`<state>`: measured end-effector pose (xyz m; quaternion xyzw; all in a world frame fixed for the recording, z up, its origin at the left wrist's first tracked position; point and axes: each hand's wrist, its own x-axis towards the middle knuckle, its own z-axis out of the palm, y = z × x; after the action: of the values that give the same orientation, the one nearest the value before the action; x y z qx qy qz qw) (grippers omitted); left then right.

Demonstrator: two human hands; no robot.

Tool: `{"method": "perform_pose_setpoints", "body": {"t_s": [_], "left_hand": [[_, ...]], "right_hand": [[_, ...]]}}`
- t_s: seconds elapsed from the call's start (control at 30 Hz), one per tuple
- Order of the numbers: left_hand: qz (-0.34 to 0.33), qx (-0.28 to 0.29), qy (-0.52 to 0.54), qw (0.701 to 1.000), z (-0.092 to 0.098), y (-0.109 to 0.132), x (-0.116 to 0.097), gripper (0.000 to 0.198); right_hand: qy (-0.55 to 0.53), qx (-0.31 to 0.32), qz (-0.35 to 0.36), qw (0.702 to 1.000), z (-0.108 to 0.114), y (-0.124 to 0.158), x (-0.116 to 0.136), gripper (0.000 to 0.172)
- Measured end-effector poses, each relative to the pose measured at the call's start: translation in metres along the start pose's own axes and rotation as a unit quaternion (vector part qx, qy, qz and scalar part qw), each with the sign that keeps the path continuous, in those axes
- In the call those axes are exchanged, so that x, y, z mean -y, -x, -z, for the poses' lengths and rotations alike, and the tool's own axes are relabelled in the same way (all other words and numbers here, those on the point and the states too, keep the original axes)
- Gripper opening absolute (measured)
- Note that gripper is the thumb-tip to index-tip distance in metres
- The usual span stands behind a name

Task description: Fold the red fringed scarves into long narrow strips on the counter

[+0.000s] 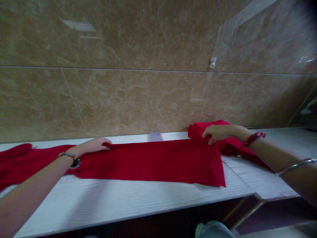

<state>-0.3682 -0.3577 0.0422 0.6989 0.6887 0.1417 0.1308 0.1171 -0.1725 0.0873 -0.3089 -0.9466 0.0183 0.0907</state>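
Note:
A long red garment (pixel 158 162) lies stretched out on a white, wood-grained tabletop, with a flat, sleeve- or leg-like section in the middle. My left hand (pixel 95 145) pinches its far edge left of centre. Near the far right corner of the flat section, my right hand (pixel 215 132) grips the cloth between thumb and fingers. More crumpled red cloth (pixel 23 162) extends beyond my left wrist. Behind and below my right hand is a bunched red fabric pile (pixel 198 129); whether it joins the stretched piece I cannot tell.
A brown marbled tile wall (pixel 138 99) rises right behind the white table (pixel 138 198). A small pale rectangular item (pixel 156 137) sits at the table's back edge. A small white fitting (pixel 212 62) is on the wall. A dark recess (pixel 158 224) lies below the front edge.

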Motion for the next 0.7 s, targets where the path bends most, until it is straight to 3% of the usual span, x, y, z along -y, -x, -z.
{"method": "perform_pose_setpoints", "body": {"t_s": [0.13, 0.27, 0.33, 0.5, 0.57, 0.63, 0.7], "left_hand": [[0.013, -0.018, -0.035, 0.999, 0.013, 0.006, 0.020, 0.022], [0.041, 0.019, -0.096, 0.994, 0.013, 0.008, 0.042, 0.021], [0.044, 0.009, -0.120, 0.992, 0.020, 0.006, 0.050, 0.018], [0.055, -0.169, -0.247, 0.952, 0.074, 0.004, 0.057, 0.017], [0.043, -0.214, -0.284, 0.934, 0.088, 0.014, 0.059, 0.019], [0.030, -0.209, -0.293, 0.933, 0.084, 0.031, 0.064, 0.020], [0.015, -0.170, -0.278, 0.945, 0.063, 0.055, 0.073, 0.023]], "right_hand": [[0.019, -0.021, -0.022, 0.999, -0.012, -0.013, -0.002, 0.019], [0.061, 0.020, -0.050, 0.997, -0.017, -0.028, -0.008, 0.008], [0.096, 0.022, -0.079, 0.992, -0.013, -0.037, -0.013, 0.008], [0.155, -0.141, -0.190, 0.959, 0.008, -0.053, -0.011, 0.026], [0.167, -0.215, -0.205, 0.940, 0.006, -0.048, -0.002, 0.030], [0.167, -0.273, -0.173, 0.932, -0.013, -0.031, 0.009, 0.029], [0.162, -0.286, -0.110, 0.938, -0.050, -0.005, 0.019, 0.024]]}}
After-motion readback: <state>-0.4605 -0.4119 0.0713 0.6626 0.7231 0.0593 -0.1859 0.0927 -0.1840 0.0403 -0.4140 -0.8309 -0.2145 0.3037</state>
